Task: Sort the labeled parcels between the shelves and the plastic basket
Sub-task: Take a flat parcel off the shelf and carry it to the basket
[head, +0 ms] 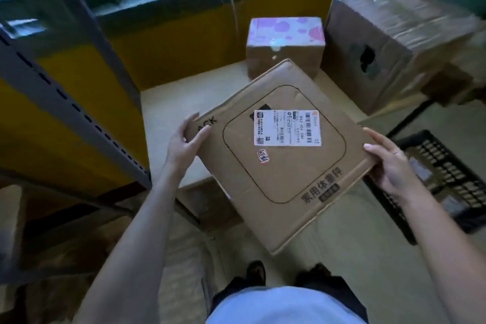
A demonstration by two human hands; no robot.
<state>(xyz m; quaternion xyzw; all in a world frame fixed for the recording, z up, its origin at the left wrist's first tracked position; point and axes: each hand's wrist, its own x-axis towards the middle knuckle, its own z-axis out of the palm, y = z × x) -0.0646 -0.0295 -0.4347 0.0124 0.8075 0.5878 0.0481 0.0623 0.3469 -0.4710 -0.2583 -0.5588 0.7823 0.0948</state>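
Observation:
A flat square cardboard parcel with a white shipping label is held tilted in the air above the front edge of the shelf board. My left hand grips its left corner, thumb on top. My right hand grips its right corner, fingers curled under the edge. The black plastic basket stands on the floor at the right, with parcels inside.
On the shelf board behind stand a small box with a pink-spotted top and a large taped carton. A grey perforated shelf upright runs down the left. Lower shelf levels lie dark at the left. My feet are on the floor below.

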